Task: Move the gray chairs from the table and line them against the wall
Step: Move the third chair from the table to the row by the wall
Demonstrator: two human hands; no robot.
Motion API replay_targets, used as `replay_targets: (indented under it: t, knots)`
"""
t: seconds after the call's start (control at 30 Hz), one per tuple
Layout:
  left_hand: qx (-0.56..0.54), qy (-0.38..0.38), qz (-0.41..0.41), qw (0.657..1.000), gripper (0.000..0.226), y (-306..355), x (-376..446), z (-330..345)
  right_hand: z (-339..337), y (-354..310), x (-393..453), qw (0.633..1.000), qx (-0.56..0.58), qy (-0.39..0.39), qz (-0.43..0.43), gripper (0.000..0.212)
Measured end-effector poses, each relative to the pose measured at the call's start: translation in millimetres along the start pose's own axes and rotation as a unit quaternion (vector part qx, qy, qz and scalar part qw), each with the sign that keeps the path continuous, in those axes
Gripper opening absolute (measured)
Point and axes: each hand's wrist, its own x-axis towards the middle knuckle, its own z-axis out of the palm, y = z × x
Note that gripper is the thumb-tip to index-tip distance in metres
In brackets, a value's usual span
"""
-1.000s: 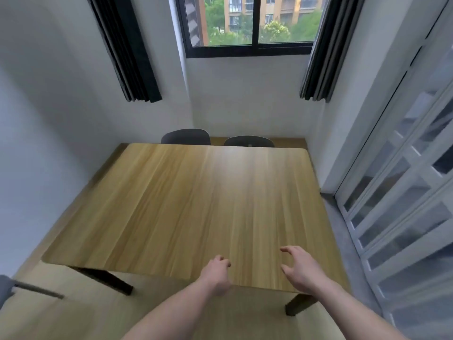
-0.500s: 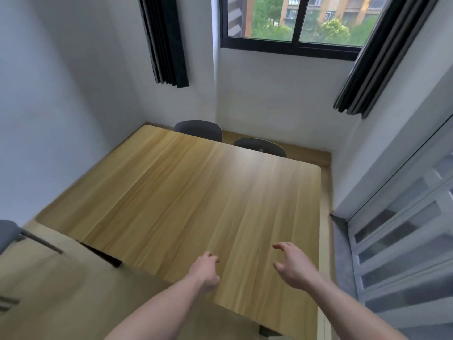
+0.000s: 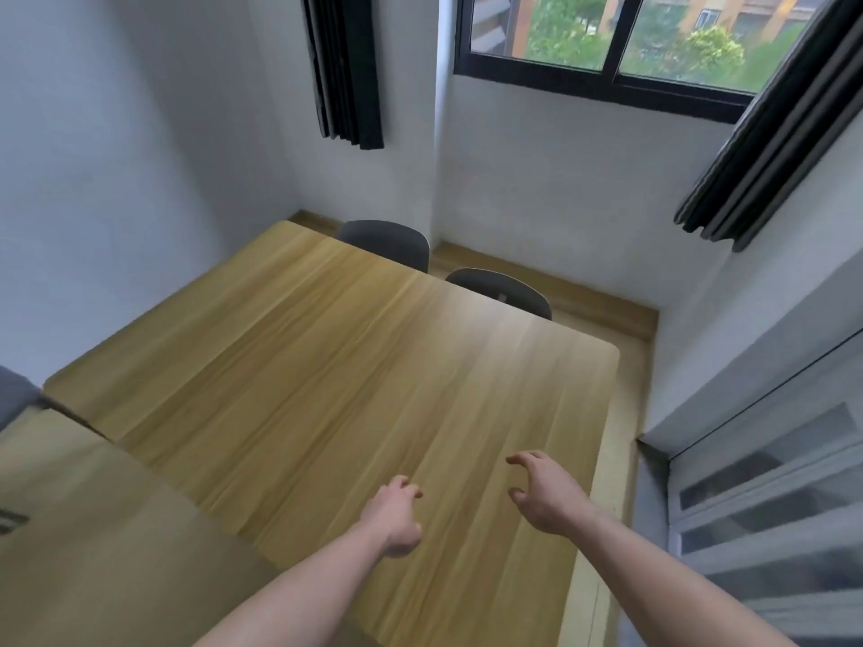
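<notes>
A wooden table (image 3: 355, 389) fills the middle of the head view. Behind its far edge show the backs of two gray chairs, one on the left (image 3: 387, 242) and one on the right (image 3: 502, 291), pushed in under the table below the window. Part of a third gray chair (image 3: 14, 399) pokes in at the left edge. My left hand (image 3: 394, 518) hovers over the table's near end with its fingers loosely curled, holding nothing. My right hand (image 3: 544, 495) hangs beside it, fingers spread and empty. Both hands are far from the chairs.
White walls close in on the left and back. A window (image 3: 607, 39) with dark curtains (image 3: 345, 67) sits above the chairs. A glazed sliding door (image 3: 770, 483) runs along the right, with a narrow strip of floor (image 3: 626, 413) between it and the table.
The view has swung to the right and tilted, so the table now lies diagonally. Both hands stay over the near end, empty. The third chair shows more at the left edge.
</notes>
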Motion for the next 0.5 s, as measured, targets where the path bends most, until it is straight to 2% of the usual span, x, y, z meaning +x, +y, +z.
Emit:
replay_targets:
  t: [0.13,0.5]
  knots:
    - [-0.019,0.017,-0.032,0.999,0.061,20.4,15.5,2.2,-15.2,18.3,32.2,0.999,-0.024,-0.02,-0.038,0.051]
    - [-0.1,0.065,-0.139,0.983,0.061,139.5,69.7,26.0,-73.6,125.7,113.4,0.978,-0.096,-0.102,-0.155,0.05]
